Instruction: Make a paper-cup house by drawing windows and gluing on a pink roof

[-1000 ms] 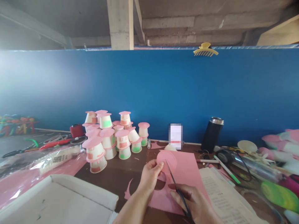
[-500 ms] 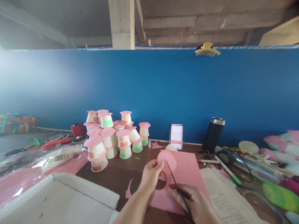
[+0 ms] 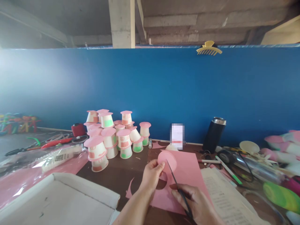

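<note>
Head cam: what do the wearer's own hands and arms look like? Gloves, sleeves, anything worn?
Both are bare. The left hand has no glove, and its forearm shows uncovered down to the bottom edge of the frame, with no sleeve in view. The right hand is also ungloved, and only its wrist shows before the frame cuts it off. No ring, watch or bracelet can be seen on either. Nails are too small to judge.

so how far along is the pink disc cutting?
Done: a pile of cup houses with pink tops stands back left, and the pink sheet shows a round hole. In hand: left hand pinches a pink disc, right hand holds scissors against it. Left: most of the sheet is uncut.
</note>
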The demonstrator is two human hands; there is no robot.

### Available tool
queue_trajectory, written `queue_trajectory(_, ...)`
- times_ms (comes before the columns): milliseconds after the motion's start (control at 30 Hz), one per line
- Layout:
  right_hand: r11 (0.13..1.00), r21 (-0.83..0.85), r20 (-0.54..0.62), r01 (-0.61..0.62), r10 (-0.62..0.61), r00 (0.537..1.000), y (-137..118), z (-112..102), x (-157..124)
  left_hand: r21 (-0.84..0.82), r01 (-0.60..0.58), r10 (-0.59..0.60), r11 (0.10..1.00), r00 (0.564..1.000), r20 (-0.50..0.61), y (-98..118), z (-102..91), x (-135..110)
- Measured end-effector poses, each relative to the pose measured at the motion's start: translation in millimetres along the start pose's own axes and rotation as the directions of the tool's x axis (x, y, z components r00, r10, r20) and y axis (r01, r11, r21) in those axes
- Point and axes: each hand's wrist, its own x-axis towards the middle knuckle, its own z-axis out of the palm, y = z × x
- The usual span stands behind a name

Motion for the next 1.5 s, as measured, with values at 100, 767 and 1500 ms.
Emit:
queue_trajectory(100, 1.0, 0.001, -0.011, 0.002, -0.002, 1.0, 0.8, 0.4, 0.4, -0.006, -0.004, 0.004, 1.0, 1.0, -0.002, -1.9, -0.3, 0.6)
queue_trajectory(767, 0.999, -0.014, -0.016, -0.035, 0.035, 0.999, -6.8, -1.2, -3.6, -0.101, 0.017, -0.019, 0.995, 1.0, -0.023, -3.8, -0.1, 1.4)
queue_trajectory(1500, 0.983, -0.117, -0.277, -0.143, 0.106, 0.955, -3.2, 0.6, 2.8, -0.575, 0.296, -0.147, 0.763, 0.945, 0.292, 21.4, 4.0, -21.1)
